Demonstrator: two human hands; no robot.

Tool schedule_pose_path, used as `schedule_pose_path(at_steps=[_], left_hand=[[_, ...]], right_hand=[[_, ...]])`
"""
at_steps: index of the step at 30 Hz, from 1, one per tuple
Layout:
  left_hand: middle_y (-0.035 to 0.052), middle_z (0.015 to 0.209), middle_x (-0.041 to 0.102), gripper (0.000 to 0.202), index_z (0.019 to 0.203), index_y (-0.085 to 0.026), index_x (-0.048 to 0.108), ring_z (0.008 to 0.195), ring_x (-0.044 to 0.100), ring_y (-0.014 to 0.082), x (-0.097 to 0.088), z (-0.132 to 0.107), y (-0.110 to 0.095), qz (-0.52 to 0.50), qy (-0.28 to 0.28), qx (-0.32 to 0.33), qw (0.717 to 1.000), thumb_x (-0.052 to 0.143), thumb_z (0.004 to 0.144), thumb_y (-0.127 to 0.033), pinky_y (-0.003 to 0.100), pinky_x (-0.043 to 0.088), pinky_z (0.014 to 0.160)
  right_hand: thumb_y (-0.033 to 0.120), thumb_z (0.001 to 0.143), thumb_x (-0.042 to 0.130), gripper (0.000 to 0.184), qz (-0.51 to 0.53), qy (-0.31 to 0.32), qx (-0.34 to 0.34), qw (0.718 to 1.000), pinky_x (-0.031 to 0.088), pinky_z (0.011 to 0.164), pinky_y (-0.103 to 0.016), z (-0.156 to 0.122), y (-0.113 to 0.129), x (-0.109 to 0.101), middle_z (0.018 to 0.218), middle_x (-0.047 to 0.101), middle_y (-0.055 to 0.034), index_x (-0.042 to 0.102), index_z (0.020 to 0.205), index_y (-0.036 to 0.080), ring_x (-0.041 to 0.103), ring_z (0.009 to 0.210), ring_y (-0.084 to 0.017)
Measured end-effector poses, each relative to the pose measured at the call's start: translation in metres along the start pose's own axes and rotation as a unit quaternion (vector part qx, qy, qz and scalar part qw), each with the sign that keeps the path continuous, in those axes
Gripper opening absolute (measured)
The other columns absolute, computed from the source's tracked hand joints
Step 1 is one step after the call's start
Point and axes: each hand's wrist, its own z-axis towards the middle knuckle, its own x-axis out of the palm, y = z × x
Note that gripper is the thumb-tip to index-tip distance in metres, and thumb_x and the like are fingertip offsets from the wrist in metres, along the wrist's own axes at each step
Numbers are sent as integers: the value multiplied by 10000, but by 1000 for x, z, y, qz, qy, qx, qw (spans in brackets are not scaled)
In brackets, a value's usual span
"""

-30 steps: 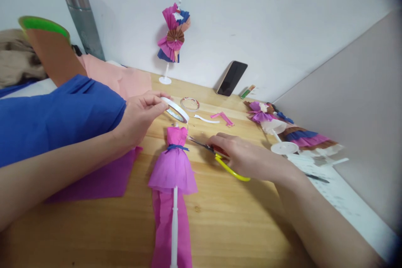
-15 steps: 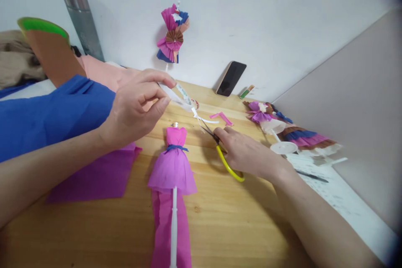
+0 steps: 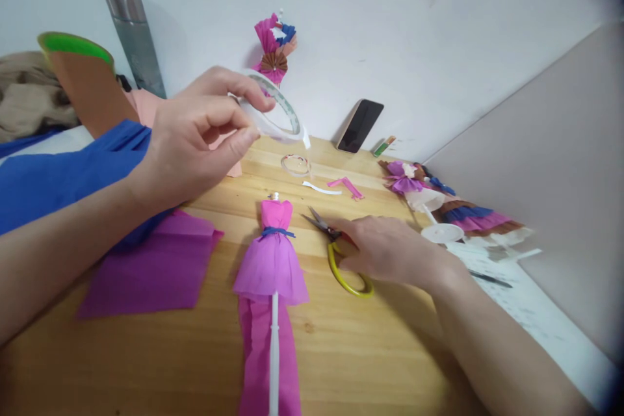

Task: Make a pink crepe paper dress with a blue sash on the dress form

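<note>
My left hand (image 3: 209, 123) pinches a roll of white double-sided tape (image 3: 287, 133), raised above the table, with a short loose end at its right. Yellow-handled scissors (image 3: 336, 257) are in my right hand (image 3: 385, 250), low over the wood, their blades slightly apart and pointing up and left. Just beyond the blades lie a white tape strip (image 3: 322, 189) and a folded pink paper strip (image 3: 347, 187). Between my hands is a small dress form (image 3: 273, 253) in a pink and purple paper dress with a blue waist tie, on a white stick.
Purple paper (image 3: 151, 273) and blue paper (image 3: 73, 175) lie at left. A bottle (image 3: 136, 39) and a paper-decorated figure (image 3: 275, 52) stand at the wall. A phone (image 3: 361, 125) leans there. More paper dresses (image 3: 468, 208) lie at right. A ring (image 3: 296, 165) rests mid-table.
My left hand has lifted the tape roll up, away from the scissors. The scissors have come down toward the table, and the white strip now lies clear of the blades.
</note>
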Motion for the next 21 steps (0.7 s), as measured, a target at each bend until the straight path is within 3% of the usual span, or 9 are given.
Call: schedule_pose_path(at_steps=[2,4,6,8,10,12,17,21], left_hand=[[39,1017,672,184,591,-203,661,1032,631,226,6,-2,-6,-67,11,-81,994,698,767,-162,334,488,934],[52,974,687,173,557,-202,671,1004,646,242,11,-5,-9,-127,39,-128,983,762,691,-142,340,489,937],[60,975,693,125,612,-217,711,1002,653,247,16,-10,-11,-168,79,-107,977,760,699,-142,347,485,954],[59,1009,695,113,722,-247,748,1005,658,241,20,-17,-12,-187,116,-53,974,699,774,-159,356,488,962],[54,1032,694,157,788,-261,751,1009,658,227,23,-23,-16,-190,144,-22,971,636,833,-165,352,503,950],[54,1032,689,167,780,-248,736,983,658,209,26,-28,-21,-187,171,-12,967,611,852,-163,328,523,901],[55,1031,681,177,724,-229,706,933,653,199,33,-34,-22,-203,233,-70,949,597,863,-212,296,519,821],[77,1057,691,197,670,-219,695,974,665,232,37,-34,-8,-281,272,-144,909,621,848,-257,340,516,857]], right_hand=[[258,806,544,180,25,-52,-1,998,286,504,-283,-4,-6,-4,649,668,-32,689,908,228,614,588,-189],[248,854,496,200,59,-201,32,977,323,517,-294,-10,-5,-8,619,649,-43,685,800,213,580,557,-174],[244,892,462,227,111,-396,25,911,388,572,-317,-17,2,-13,710,683,-69,687,873,215,590,607,-186],[236,907,457,248,152,-478,-70,863,428,635,-341,-23,13,-17,831,715,-83,675,1026,226,608,675,-199],[198,907,470,278,166,-450,-184,858,436,680,-352,-27,23,-19,829,723,-64,650,1118,219,605,674,-189],[149,914,456,288,178,-403,-248,863,425,693,-344,-28,27,-21,804,724,-41,645,1121,215,594,645,-166],[167,956,388,282,226,-280,-296,885,418,680,-303,-26,25,-23,713,668,-32,667,923,194,572,628,-140],[176,936,426,268,248,-232,-296,893,407,650,-288,-27,22,-26,627,610,-25,653,795,172,518,601,-138]])
